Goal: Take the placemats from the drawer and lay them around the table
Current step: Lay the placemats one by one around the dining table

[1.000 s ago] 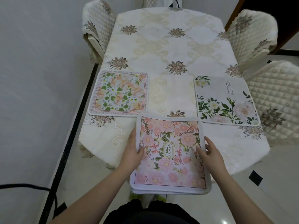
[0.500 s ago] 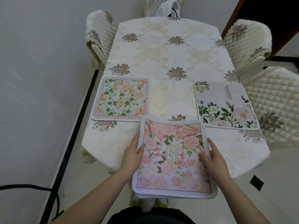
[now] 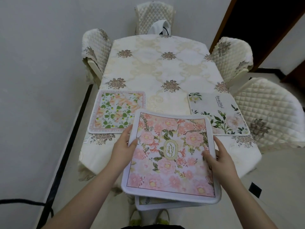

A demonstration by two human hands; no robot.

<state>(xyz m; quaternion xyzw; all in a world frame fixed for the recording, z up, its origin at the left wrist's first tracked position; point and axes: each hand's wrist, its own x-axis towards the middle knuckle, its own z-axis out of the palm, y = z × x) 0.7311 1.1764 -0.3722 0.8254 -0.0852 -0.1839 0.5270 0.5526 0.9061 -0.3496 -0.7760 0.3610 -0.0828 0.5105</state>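
Head view: both forearms reach forward, left hand (image 3: pixel 124 147) and right hand (image 3: pixel 219 158) with fingers closed on opposite edges of the pink placemat (image 3: pixel 170 156), stacked on another, above the worktop's (image 3: pixel 158 70) near end.

We see two placemats on the table (image 3: pixel 158 70) — one mid-left (image 3: pixel 115 111), one mid-right (image 3: pixel 219 113) — a held stack (image 3: pixel 170 156) lower centre.

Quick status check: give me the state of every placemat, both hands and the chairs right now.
Green-leaf placemat: flat on table, left side.
White "Beautiful" placemat: flat on table, right side.
Pink placemat: held above near table edge, not laid.
Placemat underneath: held too.
Left hand: gripping pink placemat.
Right hand: gripping it.
Chairs: covered, empty.
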